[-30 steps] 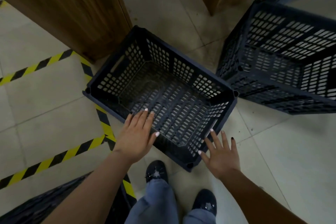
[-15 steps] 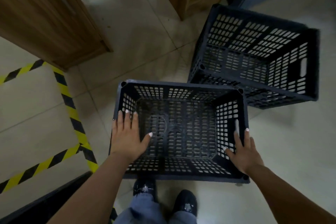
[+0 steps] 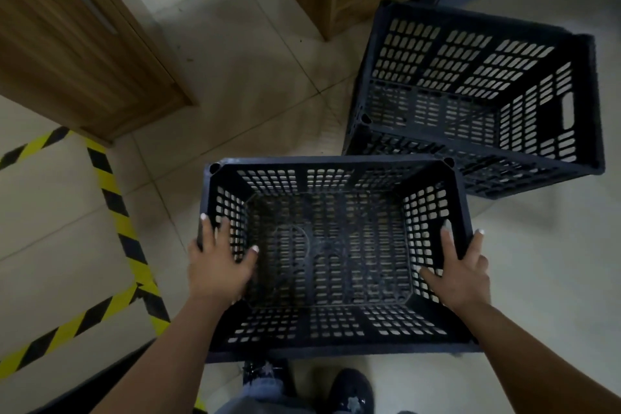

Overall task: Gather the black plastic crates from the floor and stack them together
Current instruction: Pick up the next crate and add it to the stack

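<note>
Held crate [image 3: 331, 254]: lower centre, opening upward, long axis left-right.
Left hand [image 3: 215, 265]: clamped over left wall.
Right hand [image 3: 462, 270]: clamped over right wall.
Second crate [image 3: 470, 94]: upper right, tipped, near corner hidden.

Storeroom or workshop, hazard-striped floor tape [image 3: 114, 198], tiled floor [image 3: 235, 70], wooden cabinets [image 3: 77, 44]

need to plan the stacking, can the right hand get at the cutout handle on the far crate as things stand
Probably not yet. The right hand is gripping the near crate by its side wall, as is the left hand. The handle slot on the far crate is unobstructed but lies well ahead.
</note>
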Tool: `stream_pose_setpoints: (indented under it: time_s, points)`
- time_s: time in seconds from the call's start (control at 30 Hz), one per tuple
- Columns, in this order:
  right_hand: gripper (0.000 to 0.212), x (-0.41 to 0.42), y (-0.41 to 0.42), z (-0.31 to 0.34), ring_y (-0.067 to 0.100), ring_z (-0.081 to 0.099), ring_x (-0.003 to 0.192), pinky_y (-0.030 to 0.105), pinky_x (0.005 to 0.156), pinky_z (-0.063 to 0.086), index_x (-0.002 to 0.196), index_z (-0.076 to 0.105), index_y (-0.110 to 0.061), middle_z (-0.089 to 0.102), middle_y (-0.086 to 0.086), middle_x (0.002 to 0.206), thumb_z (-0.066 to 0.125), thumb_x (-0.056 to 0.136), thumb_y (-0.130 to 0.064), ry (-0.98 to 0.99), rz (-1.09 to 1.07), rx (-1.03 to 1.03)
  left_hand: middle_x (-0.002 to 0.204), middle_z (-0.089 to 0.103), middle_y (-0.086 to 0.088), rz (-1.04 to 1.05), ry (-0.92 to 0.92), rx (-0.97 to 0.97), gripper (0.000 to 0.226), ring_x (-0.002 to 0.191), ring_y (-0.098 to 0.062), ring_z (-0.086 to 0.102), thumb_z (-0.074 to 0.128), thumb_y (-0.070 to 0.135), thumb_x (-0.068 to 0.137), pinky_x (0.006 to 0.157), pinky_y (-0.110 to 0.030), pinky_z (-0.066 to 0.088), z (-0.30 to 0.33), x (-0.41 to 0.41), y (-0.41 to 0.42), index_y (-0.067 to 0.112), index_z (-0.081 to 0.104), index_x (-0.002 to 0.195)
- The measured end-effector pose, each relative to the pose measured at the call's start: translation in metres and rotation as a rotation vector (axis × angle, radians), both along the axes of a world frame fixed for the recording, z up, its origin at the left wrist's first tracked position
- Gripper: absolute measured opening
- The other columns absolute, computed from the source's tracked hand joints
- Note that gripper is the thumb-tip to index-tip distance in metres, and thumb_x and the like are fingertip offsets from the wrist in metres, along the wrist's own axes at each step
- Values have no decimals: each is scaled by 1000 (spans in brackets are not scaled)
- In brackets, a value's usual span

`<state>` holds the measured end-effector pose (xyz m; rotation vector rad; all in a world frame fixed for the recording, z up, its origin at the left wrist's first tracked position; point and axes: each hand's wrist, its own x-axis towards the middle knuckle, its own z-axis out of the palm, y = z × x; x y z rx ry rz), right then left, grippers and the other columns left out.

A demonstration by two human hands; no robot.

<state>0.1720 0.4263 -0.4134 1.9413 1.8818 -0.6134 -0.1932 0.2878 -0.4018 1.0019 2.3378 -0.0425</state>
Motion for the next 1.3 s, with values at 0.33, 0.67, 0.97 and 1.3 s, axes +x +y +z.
stream_pose_setpoints:
  time_s: [0.33, 0.67, 0.97, 1.3]
  points:
    - [89, 5, 17, 31, 44, 33, 129, 47, 108, 34, 151, 18, -33, 15, 17, 153, 72, 81, -37, 187, -56, -18, 162, -3, 0, 21, -65, 57, 85, 142, -37, 19, 34, 72, 74, 111, -48, 19, 10, -27, -2, 35, 22, 149]
    - [79, 15, -21, 169, 44, 39, 121, 50, 105, 39, 148, 33, -26, 25, 21, 147, 72, 80, -34, 201, 104, 107, 161, 10, -1, 68, -79, 115, 74, 143, -36, 21, 45, 70, 82, 113, -54, 23, 158, -32, -24, 35, 33, 145]
    - [77, 28, -37, 366, 45, 44, 119, 44, 104, 37, 150, 23, -39, -5, 15, 162, 60, 85, -54, 70, 241, 116, 160, 16, -2, 98, -91, 221, 65, 141, -30, 28, 49, 63, 86, 110, -50, 30, 352, -17, -44, 31, 41, 143]
    - [73, 40, -65, 518, 40, 36, 132, 42, 109, 33, 149, 18, -44, -9, 13, 161, 55, 87, -57, 33, 207, 268, 161, 11, -6, 50, -145, 212, 74, 144, -29, 22, 41, 71, 84, 109, -45, 28, 491, -7, -58, 29, 37, 145]
